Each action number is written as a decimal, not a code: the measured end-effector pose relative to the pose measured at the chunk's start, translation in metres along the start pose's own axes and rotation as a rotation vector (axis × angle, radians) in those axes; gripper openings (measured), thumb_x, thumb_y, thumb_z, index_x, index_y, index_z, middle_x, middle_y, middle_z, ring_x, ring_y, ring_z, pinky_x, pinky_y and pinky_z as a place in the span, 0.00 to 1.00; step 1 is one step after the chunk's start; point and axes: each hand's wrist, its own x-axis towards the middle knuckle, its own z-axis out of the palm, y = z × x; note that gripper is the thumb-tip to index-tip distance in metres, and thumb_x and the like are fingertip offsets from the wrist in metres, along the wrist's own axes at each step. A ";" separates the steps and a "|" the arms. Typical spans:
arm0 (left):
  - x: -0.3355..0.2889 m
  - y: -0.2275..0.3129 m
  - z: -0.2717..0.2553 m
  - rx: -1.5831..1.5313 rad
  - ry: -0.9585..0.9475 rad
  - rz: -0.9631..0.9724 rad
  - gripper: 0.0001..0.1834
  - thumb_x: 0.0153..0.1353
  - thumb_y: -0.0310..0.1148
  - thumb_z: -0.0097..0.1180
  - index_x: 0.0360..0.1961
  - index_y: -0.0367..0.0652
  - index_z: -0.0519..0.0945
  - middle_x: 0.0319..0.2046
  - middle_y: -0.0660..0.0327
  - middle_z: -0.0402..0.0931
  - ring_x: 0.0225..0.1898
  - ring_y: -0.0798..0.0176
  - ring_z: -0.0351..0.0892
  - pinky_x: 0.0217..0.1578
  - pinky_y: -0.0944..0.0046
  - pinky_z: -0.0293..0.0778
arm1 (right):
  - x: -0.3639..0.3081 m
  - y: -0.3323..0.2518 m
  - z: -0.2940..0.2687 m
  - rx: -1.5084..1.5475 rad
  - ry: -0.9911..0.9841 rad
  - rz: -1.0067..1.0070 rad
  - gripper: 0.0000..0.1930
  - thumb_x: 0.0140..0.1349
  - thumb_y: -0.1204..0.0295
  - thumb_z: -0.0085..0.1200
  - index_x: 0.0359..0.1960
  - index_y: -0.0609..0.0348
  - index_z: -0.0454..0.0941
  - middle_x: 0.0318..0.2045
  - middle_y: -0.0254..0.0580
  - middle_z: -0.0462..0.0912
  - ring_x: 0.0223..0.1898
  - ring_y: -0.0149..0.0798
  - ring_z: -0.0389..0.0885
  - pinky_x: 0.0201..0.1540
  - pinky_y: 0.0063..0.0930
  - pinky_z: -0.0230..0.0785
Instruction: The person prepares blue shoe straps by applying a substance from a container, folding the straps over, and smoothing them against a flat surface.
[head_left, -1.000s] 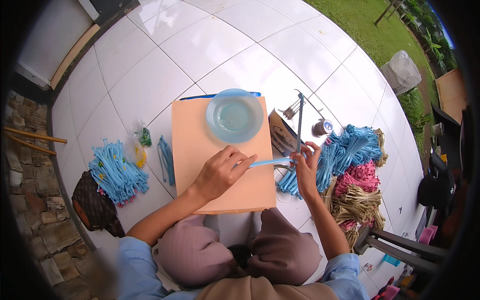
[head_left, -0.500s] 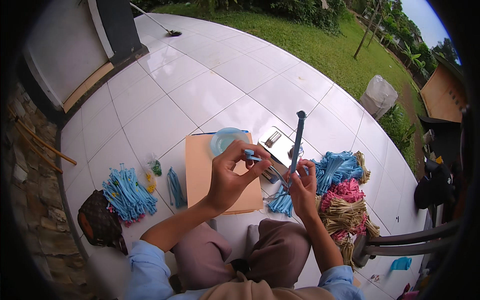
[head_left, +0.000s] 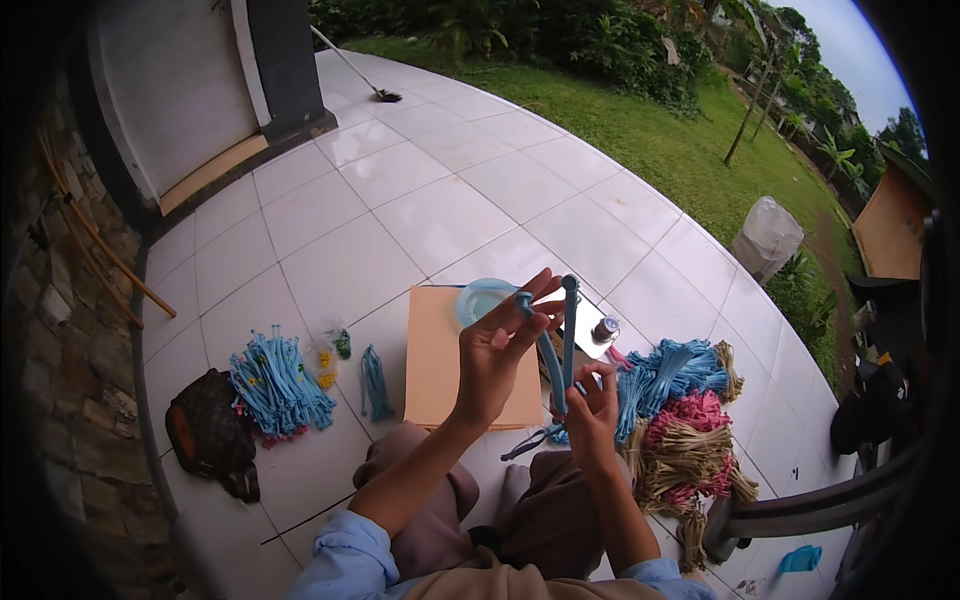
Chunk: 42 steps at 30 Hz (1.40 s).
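Two blue strips (head_left: 563, 340), long, narrow and flat, held upright side by side above the lap, tops level with the far edge of the tan board (head_left: 437, 360). Pinched near the upper end between thumb and fingertips of the left hand (head_left: 497, 350), fingers curled closed around one strip's tip. Gripped lower down by the right hand (head_left: 592, 408), closed about the bottom ends, so the length runs from one fist up to the other. Behind the strips, a clear round bowl (head_left: 483, 298) at the board's far edge. Off the board's right edge, a heap of blue, pink and straw-coloured bundles (head_left: 680, 420) on the white tiled floor (head_left: 440, 210).
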 end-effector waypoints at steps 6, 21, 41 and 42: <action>-0.003 -0.002 -0.017 -0.083 -0.007 -0.114 0.23 0.66 0.36 0.48 0.58 0.34 0.67 0.49 0.52 0.74 0.48 0.61 0.76 0.52 0.61 0.71 | -0.002 0.006 0.009 -0.204 0.042 -0.048 0.17 0.59 0.80 0.52 0.45 0.55 0.58 0.36 0.36 0.69 0.34 0.27 0.71 0.32 0.17 0.65; -0.007 -0.009 -0.030 -0.528 -0.215 -0.138 0.24 0.64 0.45 0.27 0.45 0.41 0.72 0.31 0.57 0.75 0.48 0.51 0.73 0.56 0.51 0.62 | -0.005 0.028 0.003 -0.738 0.147 -0.615 0.18 0.59 0.84 0.43 0.47 0.55 0.53 0.38 0.42 0.63 0.34 0.33 0.68 0.37 0.27 0.67; -0.011 0.087 -0.130 0.696 0.425 0.409 0.08 0.65 0.33 0.47 0.42 0.42 0.67 0.46 0.59 0.68 0.56 0.61 0.65 0.60 0.60 0.55 | 0.132 0.040 0.221 0.315 -0.366 0.400 0.25 0.64 0.71 0.45 0.55 0.64 0.45 0.41 0.52 0.70 0.45 0.43 0.75 0.53 0.36 0.69; -0.009 0.097 -0.144 0.713 0.439 0.457 0.09 0.66 0.34 0.45 0.42 0.42 0.67 0.49 0.56 0.66 0.59 0.58 0.63 0.61 0.58 0.53 | 0.129 0.061 0.221 0.290 -0.421 0.512 0.24 0.64 0.70 0.45 0.55 0.64 0.47 0.41 0.51 0.69 0.45 0.43 0.75 0.53 0.36 0.70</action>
